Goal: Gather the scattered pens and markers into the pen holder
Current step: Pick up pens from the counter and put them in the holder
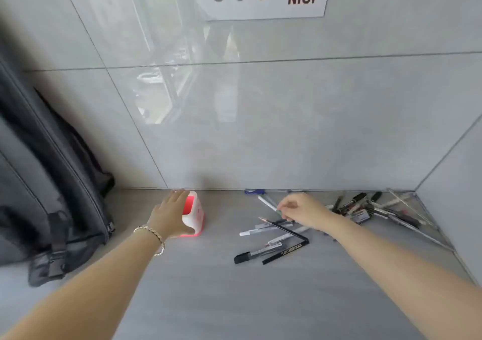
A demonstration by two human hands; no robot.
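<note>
Grey desk (208,287): left hand (169,215) clasps one pen holder (194,213), right hand (303,210) pinches one white pen (268,204).

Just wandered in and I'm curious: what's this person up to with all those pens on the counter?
They are tidying. The left hand steadies a white and pink pen holder standing near the wall, and the right hand pinches a white pen from a loose pile of pens and markers. More pens lie in the corner. A grey backpack leans at the left.
</note>
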